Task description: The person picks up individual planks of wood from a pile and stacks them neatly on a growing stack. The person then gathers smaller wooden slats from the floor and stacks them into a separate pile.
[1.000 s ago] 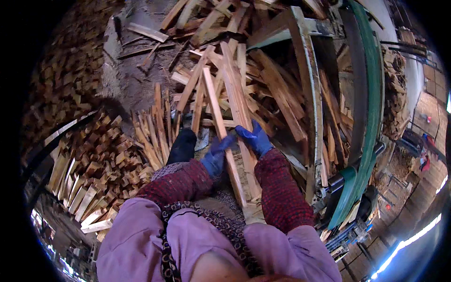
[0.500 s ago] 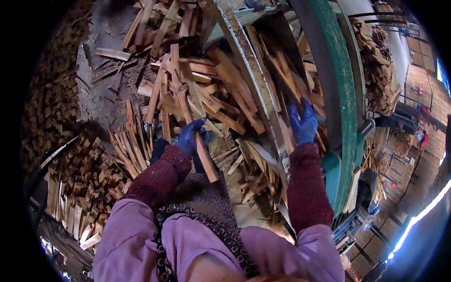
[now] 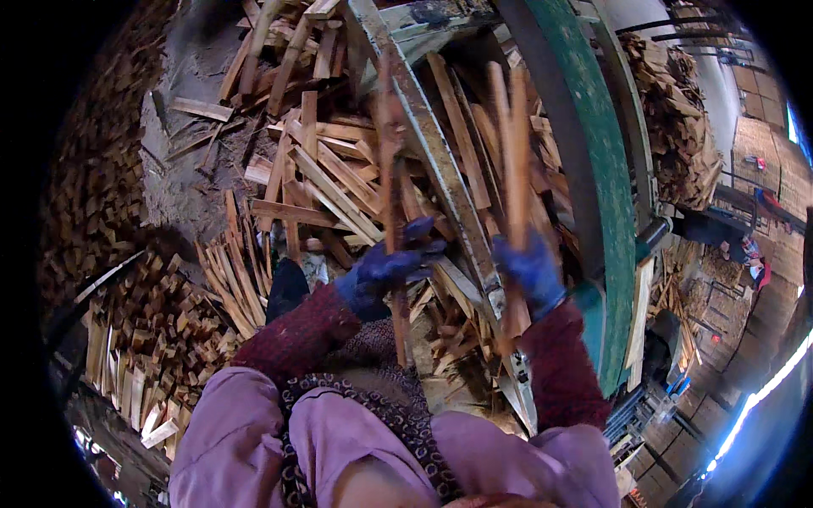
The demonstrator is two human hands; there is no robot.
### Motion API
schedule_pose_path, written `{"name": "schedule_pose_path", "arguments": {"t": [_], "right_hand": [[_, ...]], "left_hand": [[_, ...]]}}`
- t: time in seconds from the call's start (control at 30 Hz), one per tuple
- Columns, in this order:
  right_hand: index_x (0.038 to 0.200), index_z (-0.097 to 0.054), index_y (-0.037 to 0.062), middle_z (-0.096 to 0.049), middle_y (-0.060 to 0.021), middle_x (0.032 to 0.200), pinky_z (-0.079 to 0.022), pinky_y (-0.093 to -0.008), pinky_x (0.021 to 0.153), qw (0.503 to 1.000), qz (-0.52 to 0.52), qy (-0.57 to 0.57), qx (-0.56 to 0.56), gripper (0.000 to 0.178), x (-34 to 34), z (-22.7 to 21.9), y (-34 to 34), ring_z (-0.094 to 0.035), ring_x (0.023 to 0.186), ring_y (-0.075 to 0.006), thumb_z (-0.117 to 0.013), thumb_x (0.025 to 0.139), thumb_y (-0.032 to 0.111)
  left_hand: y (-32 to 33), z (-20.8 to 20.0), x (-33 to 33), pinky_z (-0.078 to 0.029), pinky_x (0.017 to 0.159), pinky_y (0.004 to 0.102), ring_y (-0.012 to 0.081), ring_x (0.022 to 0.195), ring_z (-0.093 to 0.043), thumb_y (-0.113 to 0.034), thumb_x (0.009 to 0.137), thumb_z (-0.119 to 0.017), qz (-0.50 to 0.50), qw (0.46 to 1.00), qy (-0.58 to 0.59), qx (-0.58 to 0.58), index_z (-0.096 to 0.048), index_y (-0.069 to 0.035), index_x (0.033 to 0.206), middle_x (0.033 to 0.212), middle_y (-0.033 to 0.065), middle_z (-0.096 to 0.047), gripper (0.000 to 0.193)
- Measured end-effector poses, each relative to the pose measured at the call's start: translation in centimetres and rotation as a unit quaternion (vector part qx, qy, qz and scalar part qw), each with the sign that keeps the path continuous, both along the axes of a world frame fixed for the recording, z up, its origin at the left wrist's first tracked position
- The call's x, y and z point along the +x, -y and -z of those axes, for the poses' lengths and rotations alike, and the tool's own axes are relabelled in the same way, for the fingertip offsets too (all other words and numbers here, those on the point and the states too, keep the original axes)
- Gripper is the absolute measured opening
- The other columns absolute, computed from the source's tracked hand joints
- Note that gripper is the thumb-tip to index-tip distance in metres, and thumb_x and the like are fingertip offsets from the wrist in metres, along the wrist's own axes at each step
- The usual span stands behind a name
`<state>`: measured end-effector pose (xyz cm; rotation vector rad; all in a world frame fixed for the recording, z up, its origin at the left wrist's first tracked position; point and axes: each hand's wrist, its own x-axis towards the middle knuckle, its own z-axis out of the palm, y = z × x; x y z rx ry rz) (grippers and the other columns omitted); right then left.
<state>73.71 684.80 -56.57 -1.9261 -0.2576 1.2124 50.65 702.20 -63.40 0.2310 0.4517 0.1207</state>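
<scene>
My left hand (image 3: 377,275), in a blue glove, grips a long rough wooden stick (image 3: 389,161) that stands nearly upright in the view. Its lower end hangs over my lap, and some fingers stretch past the wood. Beyond the metal rail, my right hand (image 3: 535,275), gloved in blue too, is closed around wooden sticks (image 3: 517,161). They look like two, but motion blurs them. A heap of loose split sticks (image 3: 339,182) lies on the floor ahead of my left hand. More sticks (image 3: 461,127) lie between the rail and the green machine.
A rusty, white-edged metal rail (image 3: 436,157) runs between my hands. To the right is a green machine beam (image 3: 597,152). Stacked wood blocks (image 3: 161,339) stand at the left, and a wood pile (image 3: 673,127) lies beyond the machine. A person (image 3: 752,258) is far right.
My right hand has closed on sticks and raised them beside the rail. My left hand has shifted right, turning its stick more upright.
</scene>
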Motion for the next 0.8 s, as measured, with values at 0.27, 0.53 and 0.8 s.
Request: {"name": "schedule_pose_path", "arguments": {"t": [0.27,0.53,0.8], "right_hand": [[0.144,-0.052,-0.0026,-0.062,-0.0162,0.142,-0.049,-0.0391,0.106,0.958,-0.139,0.233,-0.088,0.056,7.9,15.9,2.7,-0.062,0.125,-0.0313,-0.064,0.101,0.032],[0.153,-0.042,0.0051,-0.062,-0.0168,0.138,-0.05,-0.0471,0.102,0.633,-0.374,0.623,-0.267,0.055,14.2,37.3,8.0,-0.063,0.12,-0.0353,-0.051,0.107,0.034],[0.146,-0.052,0.0065,-0.065,-0.0094,0.117,-0.05,-0.0366,0.084,0.91,-0.146,0.327,-0.208,0.047,12.9,22.6,-0.5,-0.061,0.1,-0.0227,-0.049,0.108,0.034]], "left_hand": [[-1.6,8.3,-0.5,-0.06,0.085,0.0444,0.0295,0.094,-0.072,-0.021,0.095,-0.075,0.187,0.973,0.058,-0.124,-0.061,-0.001,0.129,0.115,0.0191,-0.072,0.042],[-14.6,13.7,-23.9,-0.059,0.087,0.0417,0.0254,0.101,-0.071,-0.025,0.089,-0.081,0.101,0.826,-0.327,0.448,-0.045,-0.002,0.149,0.121,0.0161,-0.07,0.074],[-7.3,27.5,-56.3,-0.053,0.1,0.0449,0.0384,0.12,-0.066,-0.036,0.074,-0.086,0.052,0.591,-0.724,0.352,-0.044,-0.013,0.155,0.13,0.0235,-0.067,0.094]]}}
